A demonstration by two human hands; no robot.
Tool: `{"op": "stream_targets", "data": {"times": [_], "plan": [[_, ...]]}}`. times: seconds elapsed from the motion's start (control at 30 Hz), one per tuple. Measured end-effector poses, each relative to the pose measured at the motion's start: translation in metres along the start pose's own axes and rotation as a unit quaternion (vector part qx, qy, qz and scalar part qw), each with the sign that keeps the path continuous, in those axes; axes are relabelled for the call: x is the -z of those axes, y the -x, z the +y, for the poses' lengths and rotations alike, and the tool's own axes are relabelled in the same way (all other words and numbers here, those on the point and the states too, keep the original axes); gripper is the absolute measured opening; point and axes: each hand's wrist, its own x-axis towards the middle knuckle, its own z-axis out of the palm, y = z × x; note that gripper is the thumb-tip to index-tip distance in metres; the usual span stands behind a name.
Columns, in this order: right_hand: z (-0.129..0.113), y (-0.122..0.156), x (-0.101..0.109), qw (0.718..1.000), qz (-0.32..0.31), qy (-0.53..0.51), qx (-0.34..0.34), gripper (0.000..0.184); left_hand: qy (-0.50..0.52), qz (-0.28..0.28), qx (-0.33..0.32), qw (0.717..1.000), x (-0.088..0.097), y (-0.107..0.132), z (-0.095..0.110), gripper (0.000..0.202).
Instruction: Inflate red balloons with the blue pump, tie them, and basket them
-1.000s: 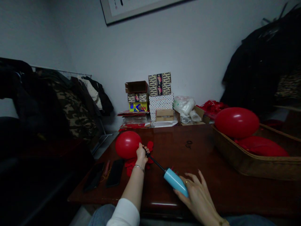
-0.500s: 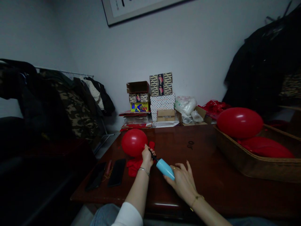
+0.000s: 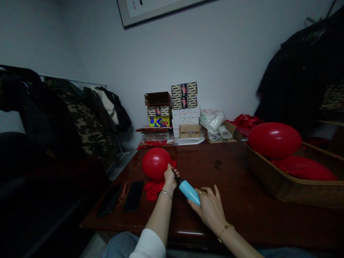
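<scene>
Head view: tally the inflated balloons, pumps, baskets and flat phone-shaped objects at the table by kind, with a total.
Inflated red balloons: 3 (one at the left hand, two in the basket)
Light-blue balloon pump: 1
Wicker basket: 1
Dark phone-shaped slabs: 2
Total: 7

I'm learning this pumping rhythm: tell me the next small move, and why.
Probably draw the blue barrel back with the right hand: it sits close to the left hand at the balloon, with little black rod showing between, so the stroke looks spent.
</scene>
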Motion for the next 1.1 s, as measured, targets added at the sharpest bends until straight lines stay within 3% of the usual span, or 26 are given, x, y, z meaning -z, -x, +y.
{"op": "stream_targets", "data": {"times": [0.33,0.5,0.7,0.97,1.1], "plan": [[0.029,0.046,0.018,1.000,0.002,0.007,0.025,0.042,-0.006,0.012,-0.030,0.999,0.005,-0.011,0.024,0.033],[0.033,0.055,0.023,1.000,0.003,0.012,0.019,0.039,-0.001,0.009,-0.026,1.000,0.004,-0.010,0.024,0.031],[0.020,0.038,0.022,1.000,-0.003,0.009,0.007,0.036,0.004,0.017,-0.021,1.000,0.007,-0.003,0.014,0.032],[-0.003,-0.006,0.004,1.000,0.003,0.013,0.006,0.034,-0.010,0.006,-0.018,1.000,0.003,0.005,-0.001,0.034],[-0.010,-0.014,0.001,1.000,-0.005,0.015,0.005,0.037,-0.021,0.006,-0.012,1.000,0.001,0.011,0.000,0.036]]}}
